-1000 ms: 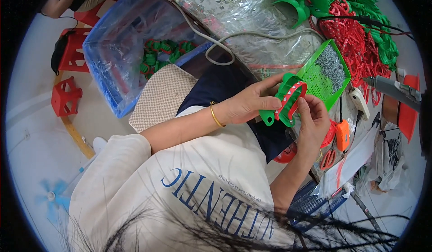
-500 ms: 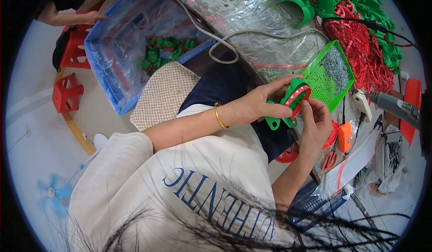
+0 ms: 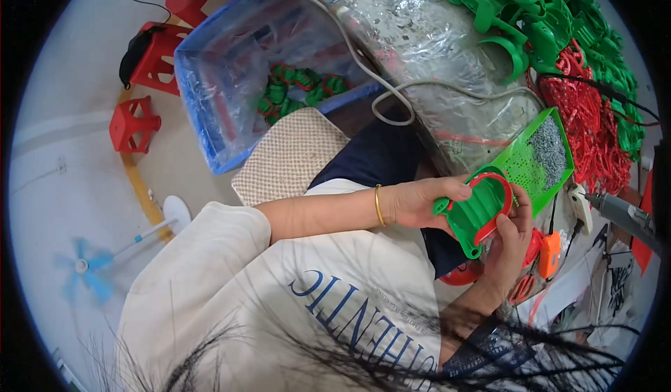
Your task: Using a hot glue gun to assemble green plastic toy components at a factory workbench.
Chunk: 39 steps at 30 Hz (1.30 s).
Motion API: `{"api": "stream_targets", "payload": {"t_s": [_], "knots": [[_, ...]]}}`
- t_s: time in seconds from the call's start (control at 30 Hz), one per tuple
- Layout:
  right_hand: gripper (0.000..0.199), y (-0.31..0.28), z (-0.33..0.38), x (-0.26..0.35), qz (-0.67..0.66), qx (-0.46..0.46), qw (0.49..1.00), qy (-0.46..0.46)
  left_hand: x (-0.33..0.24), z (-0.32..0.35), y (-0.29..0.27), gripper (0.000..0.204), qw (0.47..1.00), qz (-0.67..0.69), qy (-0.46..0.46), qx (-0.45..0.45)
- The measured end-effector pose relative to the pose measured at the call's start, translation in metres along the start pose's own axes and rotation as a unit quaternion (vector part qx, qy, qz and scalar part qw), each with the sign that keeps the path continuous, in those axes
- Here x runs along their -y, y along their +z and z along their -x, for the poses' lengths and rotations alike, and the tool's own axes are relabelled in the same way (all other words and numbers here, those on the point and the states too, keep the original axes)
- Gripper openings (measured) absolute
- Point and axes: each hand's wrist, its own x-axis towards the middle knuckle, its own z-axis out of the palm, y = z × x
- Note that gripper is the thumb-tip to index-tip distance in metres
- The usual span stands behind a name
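Note:
Between my two hands is a green plastic toy part, hollow and ribbed inside, with a red toothed strip along its rim. My left hand grips its left side, the thumb lying over the edge. On the right, my right hand has its fingers and thumb closed around the red strip. Just beyond sits a green perforated basket with small silver screws heaped at one side. The open side of the green part faces up, and the fingers beneath it are partly hidden.
Green parts and red strips are piled at the far right. A blue lined bin at the left holds several green-red pieces. A grey power screwdriver, orange device and loose cable lie nearby.
The green part has been turned so its hollow inside now faces up. My hands and the scene have shifted right and down in view. The other person's hand has left the bin edge.

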Motion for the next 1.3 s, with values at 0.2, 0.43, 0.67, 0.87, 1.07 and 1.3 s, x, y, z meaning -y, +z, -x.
{"api": "stream_targets", "payload": {"t_s": [0.2, 0.43, 0.67, 0.87, 1.07, 1.3], "knots": [[0.053, 0.001, 0.004, -0.005, -0.048, 0.005, 0.998, 0.04, 0.011, 0.002, -0.011, 0.053, 0.998, 0.067, -0.022, 0.002], [0.033, -0.053, -0.012, 0.041, 0.225, -0.38, 0.849, -0.289, 0.004, 0.005, -0.003, 0.062, 0.999, 0.031, -0.018, 0.03], [0.054, -0.084, -0.061, 0.137, 0.213, -0.052, 0.914, -0.341, 0.034, -0.001, -0.012, 0.061, 0.995, 0.041, -0.09, 0.011], [0.056, -0.08, -0.056, 0.124, 0.002, 0.196, 0.941, -0.276, 0.031, -0.002, -0.012, 0.062, 0.994, 0.064, -0.084, -0.002], [0.063, -0.042, -0.024, 0.112, 0.041, 0.053, 0.947, -0.316, 0.038, -0.005, -0.019, 0.063, 0.994, 0.067, -0.084, -0.02], [0.031, -0.065, -0.044, 0.112, -0.097, 0.383, 0.878, -0.271, 0.037, -0.008, -0.024, 0.065, 0.993, 0.061, -0.095, -0.024]]}}
